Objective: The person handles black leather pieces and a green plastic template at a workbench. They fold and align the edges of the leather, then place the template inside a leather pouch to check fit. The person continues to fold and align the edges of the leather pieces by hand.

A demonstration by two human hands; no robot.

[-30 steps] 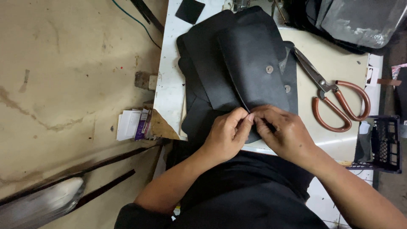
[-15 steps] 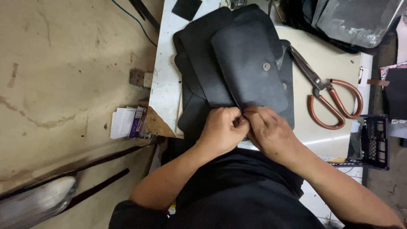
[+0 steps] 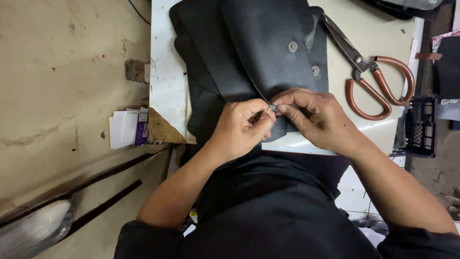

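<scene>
White worktable point(image 3: 165, 72), concrete floor at 9 o'clock. Item: black leather panels point(image 3: 249, 52), stacked, two metal snaps showing, lying at table centre. Left hand point(image 3: 242, 127) and right hand point(image 3: 316, 117), fingertips pinched shut on a small grey zipper slider point(image 3: 273, 108) at the panels' 6 o'clock edge; fitting appears unfinished. Orange-handled shears point(image 3: 378, 84) at 3 o'clock; black crate point(image 3: 421, 127) beyond.

A white worktable point(image 3: 165, 72) carries the things. On it lie black leather pieces point(image 3: 239, 52) with two metal snap buttons, stacked one over the other. Just beside them, to the right, lie large scissors point(image 3: 373, 76) with reddish-brown handles, closed, the blades pointing toward the leather.
</scene>
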